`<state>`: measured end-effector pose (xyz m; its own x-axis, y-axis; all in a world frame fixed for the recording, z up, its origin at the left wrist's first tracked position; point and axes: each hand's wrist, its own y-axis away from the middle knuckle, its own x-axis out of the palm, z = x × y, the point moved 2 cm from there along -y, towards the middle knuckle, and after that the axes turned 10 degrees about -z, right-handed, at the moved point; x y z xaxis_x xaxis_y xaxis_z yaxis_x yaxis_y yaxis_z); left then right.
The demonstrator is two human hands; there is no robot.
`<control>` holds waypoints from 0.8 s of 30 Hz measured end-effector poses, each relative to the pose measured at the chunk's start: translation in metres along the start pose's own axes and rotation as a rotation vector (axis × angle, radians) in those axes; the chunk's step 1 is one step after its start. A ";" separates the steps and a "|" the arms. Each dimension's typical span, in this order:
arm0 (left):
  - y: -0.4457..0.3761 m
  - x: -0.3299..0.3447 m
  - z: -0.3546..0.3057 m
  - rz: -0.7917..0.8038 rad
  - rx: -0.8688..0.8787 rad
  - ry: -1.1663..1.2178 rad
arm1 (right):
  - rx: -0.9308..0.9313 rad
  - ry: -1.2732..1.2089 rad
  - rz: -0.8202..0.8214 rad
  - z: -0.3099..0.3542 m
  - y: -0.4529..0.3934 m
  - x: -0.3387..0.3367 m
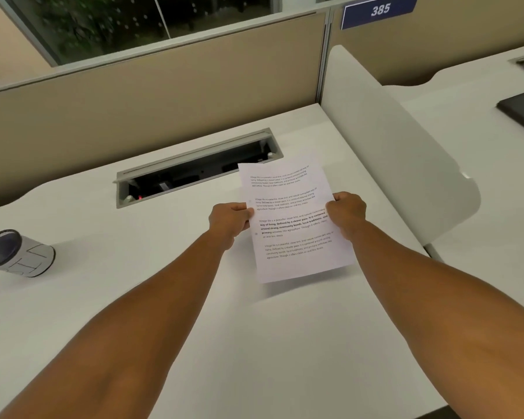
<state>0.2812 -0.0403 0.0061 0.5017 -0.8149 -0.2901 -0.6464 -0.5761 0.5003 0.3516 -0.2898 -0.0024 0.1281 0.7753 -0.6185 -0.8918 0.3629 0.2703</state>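
A white desk [164,297] is lying under everything, its open cable tray [194,169] partly hiding behind a printed sheet [297,246]. Left hand [229,220] and right hand [347,213] are pinching its side edges, holding it just above the desk; the upper text is blurring.

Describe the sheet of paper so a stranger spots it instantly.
Start at the white desk, just in front of its open cable tray. There the left hand and right hand pinch a sheet of paper by its side edges. It alone carries printed paragraphs.
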 end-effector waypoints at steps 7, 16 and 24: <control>-0.016 0.039 -0.011 -0.026 -0.001 -0.043 | 0.034 -0.022 -0.109 -0.003 -0.031 -0.009; -0.039 0.089 -0.029 0.003 -0.048 -0.015 | 0.001 -0.014 -0.274 0.005 -0.078 -0.013; -0.049 0.120 -0.021 0.007 -0.063 -0.016 | -0.066 0.142 -0.346 0.005 -0.102 -0.015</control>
<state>0.3856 -0.1087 -0.0362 0.4874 -0.8202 -0.2995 -0.6120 -0.5655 0.5528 0.4435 -0.3354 -0.0171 0.3695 0.5316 -0.7621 -0.8327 0.5535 -0.0177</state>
